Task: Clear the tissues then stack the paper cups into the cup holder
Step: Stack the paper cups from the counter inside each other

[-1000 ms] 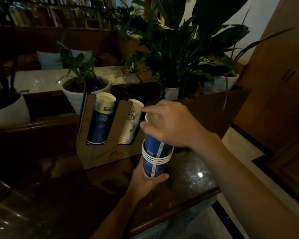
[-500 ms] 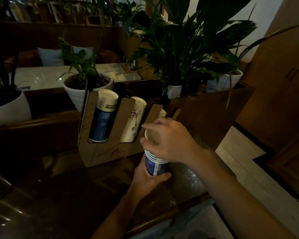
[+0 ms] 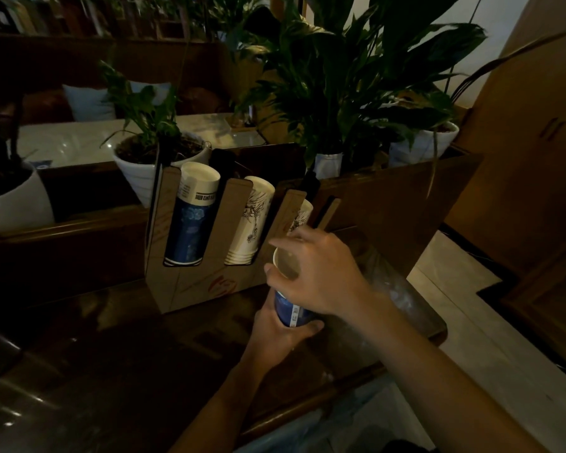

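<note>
A stack of blue paper cups (image 3: 291,308) stands on the dark wooden table (image 3: 111,348) in front of the cardboard cup holder (image 3: 209,282). My left hand (image 3: 275,335) wraps around the stack's base. My right hand (image 3: 321,269) presses down on the rim of the top cup, whose pale inside shows between the fingers. In the holder, a blue cup stack (image 3: 193,217) fills the left slot, a white printed stack (image 3: 252,220) the middle slot, and a white cup (image 3: 303,214) peeks from the right slot. No tissues are visible.
White plant pots (image 3: 144,171) with leafy plants stand behind the holder on a wooden ledge. A large pot (image 3: 10,204) sits at far left. The table's front edge (image 3: 307,403) runs under my arms; pale floor tiles (image 3: 471,322) lie to the right.
My right hand has pushed the top cup down into the stack, which is now shorter and mostly hidden between both hands. The camera view shifted slightly.
</note>
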Action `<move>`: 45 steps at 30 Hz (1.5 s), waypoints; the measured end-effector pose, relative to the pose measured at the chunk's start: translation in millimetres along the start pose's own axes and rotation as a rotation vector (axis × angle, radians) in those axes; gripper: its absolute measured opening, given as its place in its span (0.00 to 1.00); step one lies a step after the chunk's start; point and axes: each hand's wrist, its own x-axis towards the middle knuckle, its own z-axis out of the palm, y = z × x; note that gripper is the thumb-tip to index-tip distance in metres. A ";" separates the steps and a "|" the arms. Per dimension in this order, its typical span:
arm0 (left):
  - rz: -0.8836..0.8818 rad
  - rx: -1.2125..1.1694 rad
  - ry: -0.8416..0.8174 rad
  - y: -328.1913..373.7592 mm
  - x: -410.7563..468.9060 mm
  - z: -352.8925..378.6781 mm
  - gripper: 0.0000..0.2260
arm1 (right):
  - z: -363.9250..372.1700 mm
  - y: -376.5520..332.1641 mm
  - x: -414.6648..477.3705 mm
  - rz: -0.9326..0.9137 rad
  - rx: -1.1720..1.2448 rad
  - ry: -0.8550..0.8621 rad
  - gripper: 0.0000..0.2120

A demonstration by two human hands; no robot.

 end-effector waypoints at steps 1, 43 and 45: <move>0.001 -0.004 -0.002 -0.1 0.2 -0.4 0.45 | 2.2 -0.4 -1.1 0.007 -0.002 0.000 0.26; 0.032 0.038 0.029 5.7 -3.1 -0.8 0.44 | 0.6 21.9 -8.1 -0.382 -0.111 -0.244 0.25; 0.047 0.073 0.048 8.2 -4.5 0.5 0.44 | 2.1 20.4 -8.7 -0.371 -0.103 -0.244 0.26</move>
